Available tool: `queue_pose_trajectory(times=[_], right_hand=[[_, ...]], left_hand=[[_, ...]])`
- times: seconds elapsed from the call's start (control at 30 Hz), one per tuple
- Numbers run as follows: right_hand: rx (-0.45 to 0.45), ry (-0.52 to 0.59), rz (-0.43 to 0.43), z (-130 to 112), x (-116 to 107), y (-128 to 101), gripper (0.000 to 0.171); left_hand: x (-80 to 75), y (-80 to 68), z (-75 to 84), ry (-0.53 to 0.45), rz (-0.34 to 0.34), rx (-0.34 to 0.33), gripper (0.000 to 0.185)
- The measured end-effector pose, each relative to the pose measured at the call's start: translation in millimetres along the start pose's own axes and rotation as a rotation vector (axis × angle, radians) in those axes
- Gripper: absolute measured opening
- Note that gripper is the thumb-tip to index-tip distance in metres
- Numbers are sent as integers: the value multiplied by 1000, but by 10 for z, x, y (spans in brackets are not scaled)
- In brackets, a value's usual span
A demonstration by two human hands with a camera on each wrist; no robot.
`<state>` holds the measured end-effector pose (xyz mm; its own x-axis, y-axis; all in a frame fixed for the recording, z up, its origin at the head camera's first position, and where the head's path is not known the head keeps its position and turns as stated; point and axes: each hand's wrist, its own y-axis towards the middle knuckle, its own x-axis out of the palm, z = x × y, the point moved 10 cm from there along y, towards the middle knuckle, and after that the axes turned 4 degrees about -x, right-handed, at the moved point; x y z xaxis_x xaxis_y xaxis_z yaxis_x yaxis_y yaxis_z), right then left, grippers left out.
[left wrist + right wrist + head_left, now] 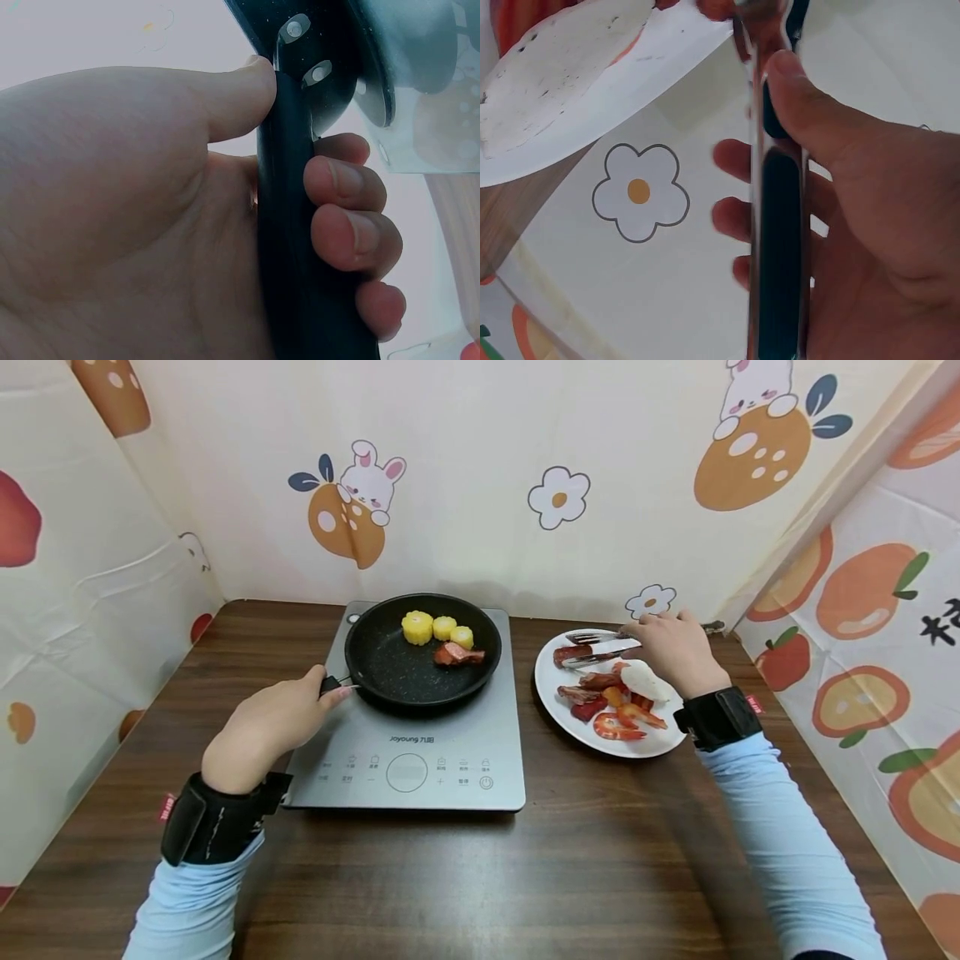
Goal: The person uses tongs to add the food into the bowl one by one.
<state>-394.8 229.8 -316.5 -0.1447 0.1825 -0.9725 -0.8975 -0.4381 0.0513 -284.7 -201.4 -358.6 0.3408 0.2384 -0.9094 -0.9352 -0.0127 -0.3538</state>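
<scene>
The left hand grips the black handle of a dark frying pan; in the left wrist view the thumb presses along one side of the handle and the fingers curl round the other. The pan sits on a grey induction cooker, which lies on the brown wooden table. Inside the pan, three yellow corn pieces lie toward the far side, with a reddish piece of meat just beside them.

The right hand is over the far edge of a white plate, to the right of the cooker, and holds metal tongs. The right wrist view shows the thumb pressed on one arm of the tongs and the fingers wrapped behind. The tong tips lie over a piece of sausage on the plate; whether they pinch it is hard to tell. The plate also carries shrimp, more reddish meat and a white piece of food. Patterned cloth walls stand round the table.
</scene>
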Motion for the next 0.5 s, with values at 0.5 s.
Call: queue_pose_trajectory(times=[0.5], right_hand=[[52, 169, -156, 89, 94, -124, 29]], left_hand=[[-15, 2, 18, -5, -1, 13, 77]])
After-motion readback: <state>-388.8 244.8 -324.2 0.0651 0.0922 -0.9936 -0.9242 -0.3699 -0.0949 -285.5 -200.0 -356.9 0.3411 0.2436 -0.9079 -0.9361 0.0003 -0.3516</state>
